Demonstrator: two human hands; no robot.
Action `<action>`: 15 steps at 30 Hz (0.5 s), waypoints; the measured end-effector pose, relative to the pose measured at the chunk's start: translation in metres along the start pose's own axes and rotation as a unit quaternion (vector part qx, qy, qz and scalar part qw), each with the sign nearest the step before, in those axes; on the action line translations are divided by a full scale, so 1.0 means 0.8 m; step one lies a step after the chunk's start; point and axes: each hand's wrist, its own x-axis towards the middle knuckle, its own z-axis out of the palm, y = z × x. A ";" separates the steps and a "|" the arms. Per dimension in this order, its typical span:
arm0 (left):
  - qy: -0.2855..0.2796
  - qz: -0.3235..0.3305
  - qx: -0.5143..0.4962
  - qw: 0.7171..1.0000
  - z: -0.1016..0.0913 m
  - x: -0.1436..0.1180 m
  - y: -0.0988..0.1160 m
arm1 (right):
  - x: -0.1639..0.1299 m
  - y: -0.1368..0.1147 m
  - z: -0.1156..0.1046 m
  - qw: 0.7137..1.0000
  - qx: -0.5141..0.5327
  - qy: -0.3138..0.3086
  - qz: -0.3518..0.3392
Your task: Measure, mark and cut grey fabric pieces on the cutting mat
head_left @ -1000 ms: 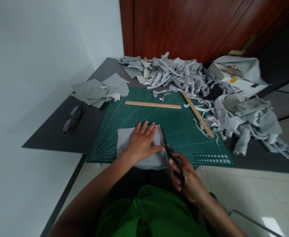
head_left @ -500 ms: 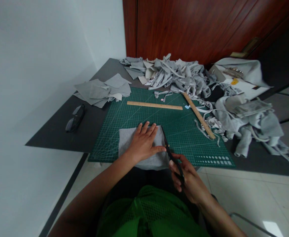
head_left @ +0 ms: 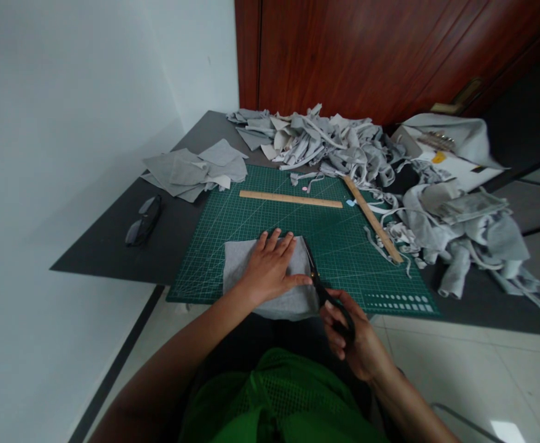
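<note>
— Why is the left hand (head_left: 272, 267) lying flat on the cloth (head_left: 245, 267)?

— It's spread, fingers fanned and palm down, pinning the grey piece to the mat (head_left: 344, 246) so the fabric can't creep while the blades bite. The thumb reaches out toward the scissors (head_left: 318, 280), right beside the cut line.

— And the right hand (head_left: 353, 338)?

— Curled closed through the black loops of the scissors, at the mat's near edge. The blades run along the cloth's right side, pointing away from the body.

— Where does the cloth sit?

— On the mat's near-left part, its lower edge hanging a little past the mat's front.

— The two rulers?

— One ruler (head_left: 291, 199) lies across the far part of the mat, parallel to its far edge; the other ruler (head_left: 374, 219) slants along the mat's right side. Both are well apart from the hands.

— What's around the mat?

— Scraps (head_left: 325, 144) heaped beyond its far edge and off to its right, a flat stack (head_left: 194, 169) of cut pieces at its far-left corner, and glasses (head_left: 143, 220) off to the left of the mat.
</note>
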 end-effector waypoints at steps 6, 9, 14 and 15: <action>0.005 -0.001 -0.001 1.000 -0.001 0.000 0.001 | 0.006 -0.008 -0.003 0.999 -0.033 -0.008 -0.003; 0.003 -0.001 -0.004 1.000 0.000 0.000 0.000 | 0.011 -0.013 -0.006 0.998 -0.059 -0.017 -0.002; -0.007 -0.005 -0.006 1.000 0.000 0.002 0.001 | 0.012 -0.011 -0.007 0.996 -0.085 -0.013 -0.012; -0.008 -0.006 -0.007 1.000 0.000 0.002 0.001 | 0.012 -0.009 -0.007 0.996 -0.086 -0.012 -0.016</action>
